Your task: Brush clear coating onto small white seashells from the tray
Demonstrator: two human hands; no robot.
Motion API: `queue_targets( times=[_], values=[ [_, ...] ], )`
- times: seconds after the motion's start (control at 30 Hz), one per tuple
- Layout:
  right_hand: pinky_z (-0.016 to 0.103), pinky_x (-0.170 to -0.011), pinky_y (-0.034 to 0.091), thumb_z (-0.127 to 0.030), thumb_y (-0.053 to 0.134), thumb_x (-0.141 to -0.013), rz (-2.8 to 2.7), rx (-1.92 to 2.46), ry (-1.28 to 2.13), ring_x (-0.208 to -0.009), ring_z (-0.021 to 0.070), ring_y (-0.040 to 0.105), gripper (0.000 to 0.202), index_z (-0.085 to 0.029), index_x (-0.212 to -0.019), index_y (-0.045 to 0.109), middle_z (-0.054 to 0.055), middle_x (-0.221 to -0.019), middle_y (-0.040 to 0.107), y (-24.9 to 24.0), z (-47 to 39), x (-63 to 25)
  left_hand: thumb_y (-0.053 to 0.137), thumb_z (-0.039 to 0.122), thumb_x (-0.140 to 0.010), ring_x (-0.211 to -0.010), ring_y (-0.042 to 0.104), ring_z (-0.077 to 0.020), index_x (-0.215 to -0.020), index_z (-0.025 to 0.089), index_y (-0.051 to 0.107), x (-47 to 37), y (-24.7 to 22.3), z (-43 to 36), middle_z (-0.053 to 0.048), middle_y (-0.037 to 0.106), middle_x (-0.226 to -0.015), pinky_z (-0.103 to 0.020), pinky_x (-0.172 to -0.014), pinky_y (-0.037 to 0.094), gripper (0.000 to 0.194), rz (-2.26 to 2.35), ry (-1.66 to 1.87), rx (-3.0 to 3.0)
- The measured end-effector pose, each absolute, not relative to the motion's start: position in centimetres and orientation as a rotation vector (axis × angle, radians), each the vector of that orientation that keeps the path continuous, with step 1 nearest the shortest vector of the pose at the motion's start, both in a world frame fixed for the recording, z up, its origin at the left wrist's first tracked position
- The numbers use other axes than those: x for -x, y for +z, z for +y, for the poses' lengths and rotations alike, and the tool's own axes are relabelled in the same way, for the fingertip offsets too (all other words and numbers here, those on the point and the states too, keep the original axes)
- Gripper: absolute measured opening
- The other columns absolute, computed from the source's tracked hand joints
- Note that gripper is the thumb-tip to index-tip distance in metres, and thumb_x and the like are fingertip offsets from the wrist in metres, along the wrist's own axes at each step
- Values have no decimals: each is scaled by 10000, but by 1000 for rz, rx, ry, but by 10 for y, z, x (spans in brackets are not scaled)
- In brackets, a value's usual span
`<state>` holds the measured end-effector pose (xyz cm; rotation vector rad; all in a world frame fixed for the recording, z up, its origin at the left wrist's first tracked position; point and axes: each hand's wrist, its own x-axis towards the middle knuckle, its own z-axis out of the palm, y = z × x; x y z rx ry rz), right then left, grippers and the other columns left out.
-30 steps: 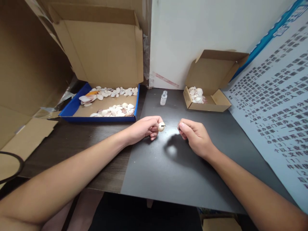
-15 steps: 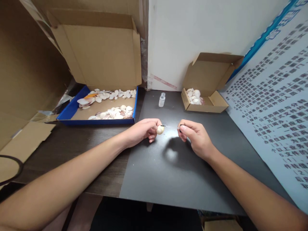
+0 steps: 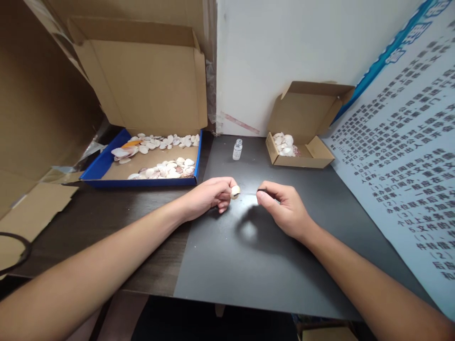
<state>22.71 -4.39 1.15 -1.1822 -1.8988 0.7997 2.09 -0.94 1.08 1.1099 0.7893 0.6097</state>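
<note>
Here in the left hand (image 3: 211,196) a pale rounded piece (image 3: 234,190), likely a shell, is pinched at the fingertips and held out over the grey mat (image 3: 213,265)! Across a narrow gap, a dark item (image 3: 262,190) is gripped between thumb and forefinger of the right hand (image 3: 284,208), most of it covered. And here is the relation: the pale piece is placed straight to the left of the dark item, near the same level in view, the two kept apart; between them a faint streak (image 3: 249,193) is seen running side to side, though thread or glint cannot be told. No clear long axis is shown by the pale piece; it is creamy, smooth-looking, roundish, and marked near its right edge by a dark sliver (image 3: 237,194) pointed roughly towards the right hand. Farther out, a labelled bottle (image 3: 237,150) is stood upright behind, a blue box (image 3: 142,183) at back left is strewn with shells (image 3: 170,169), and in a small carton (image 3: 302,161) at back right white shells (image 3: 284,143) are heaped
</note>
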Motion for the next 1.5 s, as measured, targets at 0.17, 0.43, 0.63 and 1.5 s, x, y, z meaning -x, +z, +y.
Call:
queue_targets(
  times=[0.17, 0.43, 0.63, 1.5],
  values=[
    [279, -568, 301, -365, 527, -895, -1893, 1214, 775, -563, 128, 381, 308, -214, -634, 461, -41, -575, 410, 12, -44, -226, 533, 178, -739, -495, 366, -78, -736, 176, 513, -20, 10, -9, 52, 405, -606, -210, -506, 356, 21, 770, 616, -1082],
    [286, -544, 274, -434, 491, -940, -1787, 1314, 786, -548, 126, 352, 392, -217, -620, 427, -47, -573, 355, 8, -41, -228, 539, 159, -746, -509, 395, -74, -767, 178, 510, -19, 7, -9, 56, 419, -622, -210, -507, 357, 41, 783, 597, -1152],
    [276, -555, 332, -449, 400, -1000, -1768, 1228, 881, -571, 135, 426, 385, -210, -718, 509, -33, -617, 439, 5, -41, -229, 531, 174, -748, -495, 356, -69, -763, 191, 472, -21, 8, -9, 68, 392, -614, -205, -492, 333, 63, 787, 604, -1126],
    [283, -527, 339, -461, 426, -998, -1644, 1097, 959, -544, 144, 418, 393, -209, -727, 560, -30, -572, 434, -2, -45, -230, 577, 200, -829, -560, 415, -96, -814, 181, 521, -17, 5, -3, 61, 382, -661, -261, -582, 453, 61, 586, 354, -1001]
  ],
)
